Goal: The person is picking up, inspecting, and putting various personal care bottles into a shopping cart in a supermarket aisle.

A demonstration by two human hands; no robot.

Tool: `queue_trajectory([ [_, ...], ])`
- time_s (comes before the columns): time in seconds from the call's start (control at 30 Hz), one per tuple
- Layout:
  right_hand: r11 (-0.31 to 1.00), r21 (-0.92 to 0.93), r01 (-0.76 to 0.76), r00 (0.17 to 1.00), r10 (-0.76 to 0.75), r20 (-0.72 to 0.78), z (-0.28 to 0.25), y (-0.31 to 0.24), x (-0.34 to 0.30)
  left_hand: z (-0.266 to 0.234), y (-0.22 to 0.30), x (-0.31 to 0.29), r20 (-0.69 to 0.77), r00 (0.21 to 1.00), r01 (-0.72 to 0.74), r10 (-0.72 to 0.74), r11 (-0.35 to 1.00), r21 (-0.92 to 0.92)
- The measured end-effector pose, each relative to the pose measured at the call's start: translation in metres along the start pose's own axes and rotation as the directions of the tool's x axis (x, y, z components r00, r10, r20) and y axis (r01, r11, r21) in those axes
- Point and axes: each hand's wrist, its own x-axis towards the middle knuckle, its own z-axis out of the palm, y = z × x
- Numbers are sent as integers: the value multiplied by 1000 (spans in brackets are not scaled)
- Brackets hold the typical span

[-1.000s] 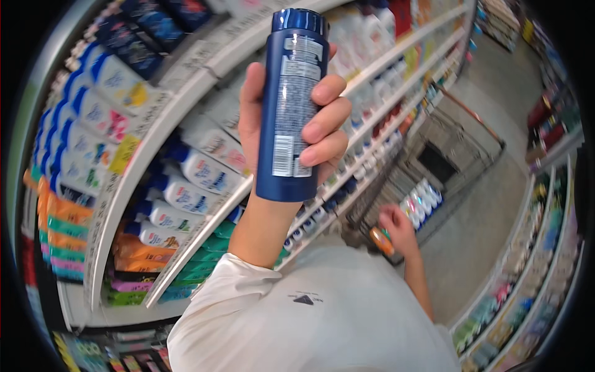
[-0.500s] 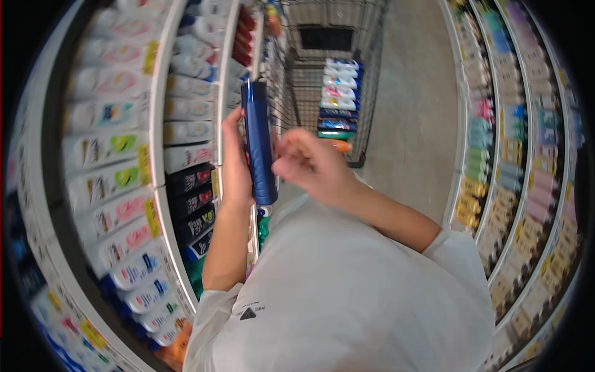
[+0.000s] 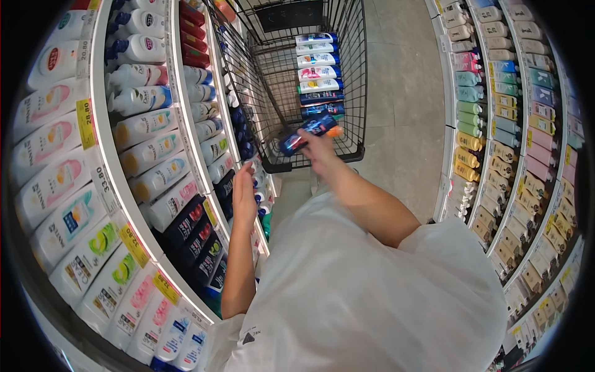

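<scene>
My right hand (image 3: 319,150) is closed on a dark blue shampoo bottle (image 3: 321,126), tilted over the near end of a black wire shopping cart (image 3: 364,93). Below it in the cart lies a row of bottles (image 3: 317,60), mostly white ones with blue caps at the far part and dark blue ones nearer. Something orange (image 3: 335,131) peeks out beside the held bottle. My left hand (image 3: 244,189) is empty, its fingers stretched out along the left shelf edge, seen from the side.
Tilted shelves on the left hold white bottles (image 3: 49,149), dark tubes or bottles (image 3: 189,232) and red bottles (image 3: 193,38). Shelves on the right carry yellow bottles (image 3: 469,141), green bottles (image 3: 470,118) and beige packs. Grey tiled floor (image 3: 396,124) runs between the cart and the right shelves.
The blue bottle, upright at my left hand before, has passed to my right hand and moved right over the cart. My left hand has let go. The view has shifted.
</scene>
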Motion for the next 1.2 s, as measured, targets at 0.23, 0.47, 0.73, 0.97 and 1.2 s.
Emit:
queue_trajectory([
  [0.23, 968, 83, -236, 871, 248, -424, -66, 44, 163, -31, -33, -3, -20, 979, 199, -201, 977, -81],
  [0.47, 963, 62, -263, 808, 255, -530, -76, 45, 208, -40, -45, -16, -75, 923, 374, -378, 925, -64],
  [0.73, 958, 93, -271, 791, 276, -546, -94, 44, 199, -36, -47, -19, -33, 923, 379, -383, 921, -87],
  [0.97, 290, -925, 247, 899, -425, 106, -71, 48, 106, -51, -30, -27, -174, 958, 217, -229, 972, -87],
  [1.2, -147, -506, 850, 518, 61, 853, -89, -32, -26, -74, 91, -87, -377, 875, -176, 305, 924, 339],
])
